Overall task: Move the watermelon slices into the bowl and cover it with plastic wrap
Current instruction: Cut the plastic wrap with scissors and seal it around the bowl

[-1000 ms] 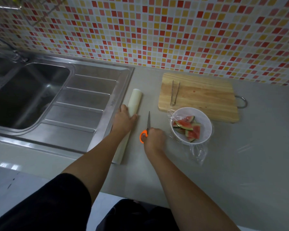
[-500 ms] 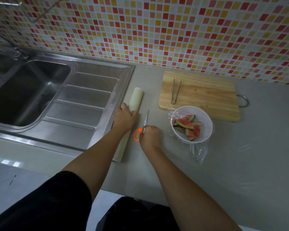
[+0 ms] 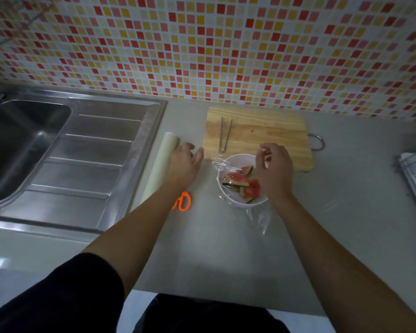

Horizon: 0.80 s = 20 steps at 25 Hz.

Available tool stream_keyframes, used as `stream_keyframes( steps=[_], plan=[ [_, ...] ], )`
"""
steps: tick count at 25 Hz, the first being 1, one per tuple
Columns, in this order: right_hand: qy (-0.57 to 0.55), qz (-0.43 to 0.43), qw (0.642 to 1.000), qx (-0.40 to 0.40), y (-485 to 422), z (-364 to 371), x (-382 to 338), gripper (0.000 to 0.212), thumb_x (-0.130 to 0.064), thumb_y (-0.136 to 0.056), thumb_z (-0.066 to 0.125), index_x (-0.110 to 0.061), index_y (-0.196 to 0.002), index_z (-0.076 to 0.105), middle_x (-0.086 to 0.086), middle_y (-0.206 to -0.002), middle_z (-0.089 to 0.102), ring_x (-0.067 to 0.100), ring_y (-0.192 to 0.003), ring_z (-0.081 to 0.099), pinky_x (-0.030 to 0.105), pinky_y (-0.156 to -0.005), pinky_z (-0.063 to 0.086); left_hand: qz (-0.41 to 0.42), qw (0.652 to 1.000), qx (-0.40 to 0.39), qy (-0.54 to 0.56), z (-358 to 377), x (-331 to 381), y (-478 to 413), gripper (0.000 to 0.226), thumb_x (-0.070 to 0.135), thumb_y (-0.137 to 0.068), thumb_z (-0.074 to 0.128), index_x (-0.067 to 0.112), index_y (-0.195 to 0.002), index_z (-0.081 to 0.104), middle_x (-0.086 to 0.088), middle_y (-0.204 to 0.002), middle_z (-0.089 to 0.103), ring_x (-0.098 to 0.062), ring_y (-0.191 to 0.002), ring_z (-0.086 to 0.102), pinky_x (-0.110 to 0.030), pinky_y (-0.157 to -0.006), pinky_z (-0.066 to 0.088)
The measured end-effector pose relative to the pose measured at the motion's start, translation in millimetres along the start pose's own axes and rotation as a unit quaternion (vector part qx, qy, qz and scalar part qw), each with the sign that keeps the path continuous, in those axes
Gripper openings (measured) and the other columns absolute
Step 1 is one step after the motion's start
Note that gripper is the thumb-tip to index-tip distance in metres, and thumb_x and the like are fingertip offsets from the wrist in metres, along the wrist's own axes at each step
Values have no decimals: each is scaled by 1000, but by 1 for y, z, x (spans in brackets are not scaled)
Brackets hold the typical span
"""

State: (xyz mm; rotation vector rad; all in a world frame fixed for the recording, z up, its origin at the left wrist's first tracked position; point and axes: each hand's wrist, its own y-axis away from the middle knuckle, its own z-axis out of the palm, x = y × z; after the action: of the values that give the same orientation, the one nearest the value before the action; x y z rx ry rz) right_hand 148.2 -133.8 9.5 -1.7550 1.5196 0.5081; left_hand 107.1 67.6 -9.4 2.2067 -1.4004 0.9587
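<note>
Watermelon slices (image 3: 238,180) in bowl (image 3: 235,202) under R grip (image 3: 273,169), hold unclear; L grip (image 3: 183,164) slack by wrap roll (image 3: 157,169)

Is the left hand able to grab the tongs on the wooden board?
Probably yes. The left hand is close beside the cutting board, and nothing lies between it and the tongs.

Scissors (image 3: 183,201) btwn roll (image 3: 159,162) & bowl (image 3: 237,157).

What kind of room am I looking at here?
Most likely a home kitchen. A steel sink with a draining board is set into a grey counter, small coloured tiles cover the wall behind, and a wooden cutting board lies by a bowl of watermelon slices.
</note>
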Motion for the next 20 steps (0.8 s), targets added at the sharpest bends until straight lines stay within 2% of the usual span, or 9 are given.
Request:
stream_keyframes(
  steps=[2,4,6,8,9,11,13,15,20],
  plan=[
    [69,82,994,-37,-15,-8,31,32,-25,-94,47,1,-105,62,23,-103,65,38,-99,58,38,-84,43,-76,994,-67,52,15,16,1,53,50,-95,42,4,-75,60,-20,-76,65,-35,-85,63,-35,-75,43],
    [108,182,970,-116,-19,-11,52,54,-41,-98,34,4,-104,62,29,-110,64,41,-106,58,39,-87,43,-155,977,-105,98,31,27,7,68,63,-91,39,1,-71,60,-18,-76,68,-30,-81,64,-35,-77,49],
    [87,269,935,-212,-19,-10,62,75,-55,-96,15,1,-107,63,29,-117,61,38,-112,57,38,-90,42,-180,974,-93,100,43,31,16,59,58,-90,45,4,-71,58,-10,-75,65,-25,-77,59,-31,-72,45],
    [-21,335,902,-272,-16,-6,65,79,-60,-94,12,-4,-106,66,24,-112,63,32,-103,60,34,-81,44,-174,978,-51,102,48,35,22,41,42,-94,50,8,-70,52,-8,-73,58,-22,-74,52,-28,-63,33],
    [-70,351,894,-270,-15,-3,66,74,-60,-94,18,-6,-105,66,21,-109,65,31,-98,62,34,-78,47,-163,981,-29,102,48,35,24,36,35,-95,51,8,-71,51,-8,-73,57,-22,-73,51,-27,-59,27],
    [-130,357,901,-211,-14,3,68,52,-51,-94,37,-9,-102,68,17,-105,67,31,-98,64,36,-81,50,-132,988,-1,83,45,36,25,32,27,-97,48,5,-74,52,-10,-74,56,-23,-73,48,-27,-55,21],
    [-155,335,917,-151,-17,6,70,32,-38,-92,49,-13,-80,66,11,-87,67,27,-89,63,32,-73,47,-108,992,7,70,44,36,24,31,26,-98,46,4,-76,50,-11,-74,54,-24,-73,46,-28,-56,20],
    [-153,307,928,-144,-22,8,70,29,-32,-92,50,-15,-69,56,6,-78,60,20,-81,57,28,-68,40,-92,994,13,53,46,35,24,30,26,-100,43,5,-79,49,-11,-75,53,-23,-73,45,-29,-56,19],
    [-129,274,944,-135,-26,11,68,30,-29,-97,39,-6,-94,58,10,-91,57,20,-86,52,29,-74,37,-100,988,31,111,62,23,25,27,25,-101,40,8,-80,43,-6,-74,52,-24,-72,46,-29,-56,20]
  ],
)
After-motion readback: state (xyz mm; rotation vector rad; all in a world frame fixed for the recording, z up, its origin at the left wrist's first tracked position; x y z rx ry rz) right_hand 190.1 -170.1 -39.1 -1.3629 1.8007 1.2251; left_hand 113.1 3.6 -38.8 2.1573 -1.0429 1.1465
